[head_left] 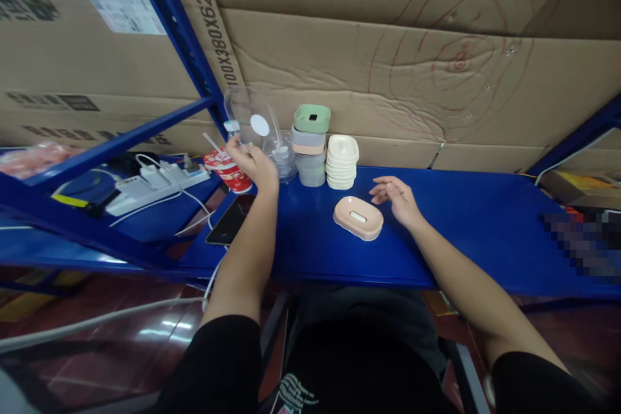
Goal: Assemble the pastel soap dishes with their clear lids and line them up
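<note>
My left hand is raised at the back left with its fingers closed on the edge of a clear round plastic lid, which is tilted up and has a white disc on it. Just behind this hand stands a clear tub with white pieces inside. On the blue table lies a pink oval dish with a pale slot-shaped middle. My right hand hovers beside its right end, not touching it, fingers loosely bent and apart.
Behind the dish stand a stack of cream dishes and a stack of grey containers topped by a green dish. A red cup, a dark phone and a white power strip are at left. Cardboard walls the back.
</note>
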A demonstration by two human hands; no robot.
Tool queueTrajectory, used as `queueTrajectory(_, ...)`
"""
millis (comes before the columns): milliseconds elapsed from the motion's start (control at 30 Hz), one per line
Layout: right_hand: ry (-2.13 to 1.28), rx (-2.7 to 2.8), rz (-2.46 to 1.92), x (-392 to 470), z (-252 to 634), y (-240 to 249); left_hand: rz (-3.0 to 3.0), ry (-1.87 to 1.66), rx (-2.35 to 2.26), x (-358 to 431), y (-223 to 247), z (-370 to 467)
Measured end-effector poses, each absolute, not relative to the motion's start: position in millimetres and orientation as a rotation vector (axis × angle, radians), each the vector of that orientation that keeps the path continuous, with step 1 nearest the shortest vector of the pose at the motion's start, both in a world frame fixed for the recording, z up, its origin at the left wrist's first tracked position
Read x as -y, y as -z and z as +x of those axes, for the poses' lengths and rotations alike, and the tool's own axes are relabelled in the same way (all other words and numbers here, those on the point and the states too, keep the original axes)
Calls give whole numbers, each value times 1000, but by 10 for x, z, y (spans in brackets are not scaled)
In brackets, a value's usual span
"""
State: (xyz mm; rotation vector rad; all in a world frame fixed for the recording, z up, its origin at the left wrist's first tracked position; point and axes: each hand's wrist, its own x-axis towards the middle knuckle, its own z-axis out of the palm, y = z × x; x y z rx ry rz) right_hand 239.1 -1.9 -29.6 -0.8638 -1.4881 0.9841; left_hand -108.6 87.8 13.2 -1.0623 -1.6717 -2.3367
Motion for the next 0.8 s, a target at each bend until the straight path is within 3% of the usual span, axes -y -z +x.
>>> queueTrajectory(233,-940,1617,-917,65,2345,328,-973,2329,1957,-978,-37,-1230)
queueTrajectory(800,-851,1763,-966,71,2362,354,-1126,2323,2045,-1137,121,-1249)
